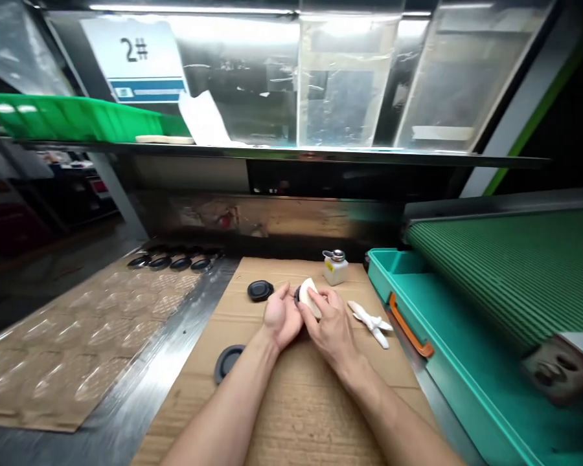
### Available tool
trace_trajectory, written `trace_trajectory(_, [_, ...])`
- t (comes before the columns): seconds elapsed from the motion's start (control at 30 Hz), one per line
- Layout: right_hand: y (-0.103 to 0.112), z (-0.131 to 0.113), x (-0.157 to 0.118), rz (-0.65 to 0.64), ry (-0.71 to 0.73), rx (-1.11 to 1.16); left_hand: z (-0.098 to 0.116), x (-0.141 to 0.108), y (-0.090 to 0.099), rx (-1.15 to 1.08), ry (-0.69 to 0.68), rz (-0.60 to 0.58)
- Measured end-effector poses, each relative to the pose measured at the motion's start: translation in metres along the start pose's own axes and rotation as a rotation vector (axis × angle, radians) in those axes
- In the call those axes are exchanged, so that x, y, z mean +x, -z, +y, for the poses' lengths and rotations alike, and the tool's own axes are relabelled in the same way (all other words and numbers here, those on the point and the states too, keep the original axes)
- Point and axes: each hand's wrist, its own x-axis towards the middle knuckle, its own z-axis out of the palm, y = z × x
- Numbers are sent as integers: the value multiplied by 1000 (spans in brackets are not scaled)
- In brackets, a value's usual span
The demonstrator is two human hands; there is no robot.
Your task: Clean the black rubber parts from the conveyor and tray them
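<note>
My left hand [282, 317] holds a round black disc [297, 296] by its edge, and most of the disc is hidden. My right hand [329, 321] pinches a white pad [309, 298] against that disc. Another black disc [260, 290] lies on the cardboard sheet [214, 317] just beyond my left hand. A third [227, 362] sits beside my left forearm. A small dispensing bottle with a metal top [335, 268] stands beyond my right hand. A crumpled white cloth or glove [372, 323] lies to its right.
On the left, a clear blister tray [92, 330] carries a row of several black discs [170, 262]. On the right are a teal tray with an orange handle [408, 330] and a green ribbed belt [505, 272]. A green bin [72, 116] sits on the shelf above.
</note>
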Motion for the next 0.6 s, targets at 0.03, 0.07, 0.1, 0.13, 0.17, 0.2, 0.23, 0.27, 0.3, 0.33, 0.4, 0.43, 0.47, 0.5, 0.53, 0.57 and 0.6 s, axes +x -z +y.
trace_trajectory(0.03, [-1,-1,-1,-6,34,-24,1,-2,2,-24,16,-27])
trace_trajectory(0.07, [-1,-2,0,-10,65,-44,2,-2,4,-32,24,-40])
trace_trajectory(0.1, [-1,-3,1,-12,82,-64,2,-2,7,-27,25,-41])
trace_trajectory(0.13, [-1,-3,3,-6,74,-84,1,-1,9,-11,25,-38])
trace_trajectory(0.17, [-1,-3,5,7,50,-101,0,2,12,12,21,-26])
trace_trajectory(0.2, [0,-3,6,17,29,-112,-1,4,14,36,14,-11])
trace_trajectory(0.23, [0,-3,7,15,20,-116,-2,6,16,57,16,-3])
trace_trajectory(0.27, [0,-3,7,-1,25,-114,-2,9,18,69,24,-1])
trace_trajectory(0.3, [-1,-4,7,-22,42,-109,-2,10,19,73,29,-1])
trace_trajectory(0.33, [-2,-5,6,-41,58,-106,-2,11,19,73,24,3])
trace_trajectory(0.4, [-4,-6,5,-29,28,-125,-1,12,19,75,5,13])
trace_trajectory(0.43, [-5,-7,4,-9,-3,-139,-1,13,19,82,-5,29])
trace_trajectory(0.47, [-5,-8,4,-2,-19,-150,0,12,19,88,-7,43])
trace_trajectory(0.5, [-5,-9,3,-13,-15,-154,0,12,19,89,6,43])
trace_trajectory(0.53, [-5,-10,2,-36,8,-153,0,12,19,88,22,29])
trace_trajectory(0.57, [-5,-11,2,-57,34,-152,0,12,19,89,26,20])
trace_trajectory(0.6, [-4,-12,1,-63,45,-156,0,12,19,95,14,20])
